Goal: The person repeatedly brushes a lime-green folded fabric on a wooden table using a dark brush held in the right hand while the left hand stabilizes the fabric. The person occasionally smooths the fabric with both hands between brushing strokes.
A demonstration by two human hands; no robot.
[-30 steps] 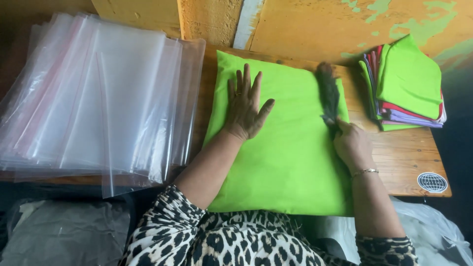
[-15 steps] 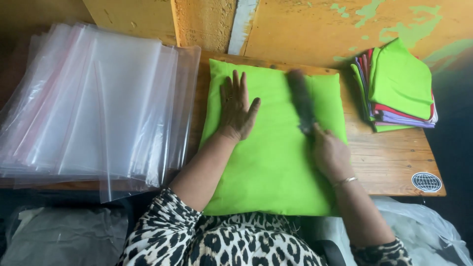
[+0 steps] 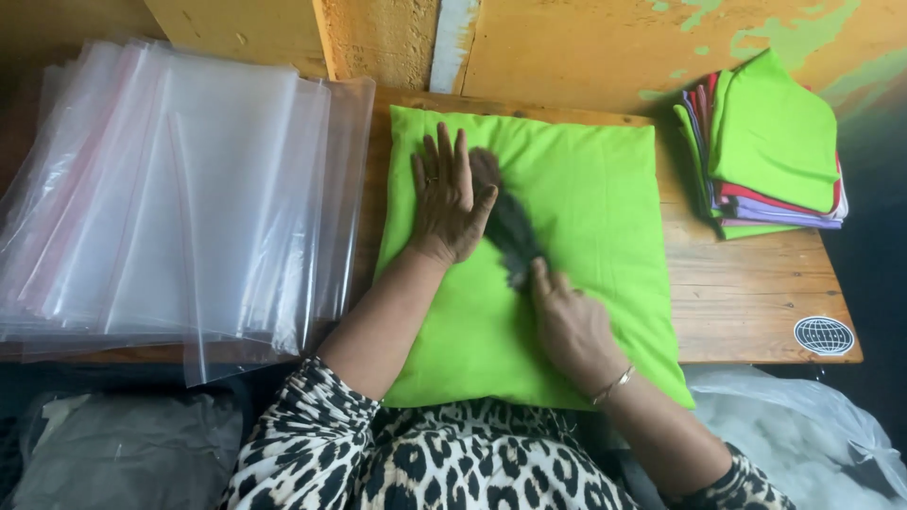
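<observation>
Brushing green cushion [image 3: 586,236], frame centre: left hand [image 3: 449,198] flat, fingers spread, steadying; right hand [image 3: 572,326] closed around dark brush [image 3: 510,227]; strokes best kept even.

A stack of clear plastic bags [image 3: 179,198] lies at nine o'clock; folded coloured cloths [image 3: 770,151] are piled at two o'clock on the wooden table [image 3: 746,302].

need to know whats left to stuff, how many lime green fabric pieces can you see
2 at least. One is the green cushion under the left hand and the right hand. The other tops the folded stack at the table's right end; more may be hidden lower in it.
</observation>
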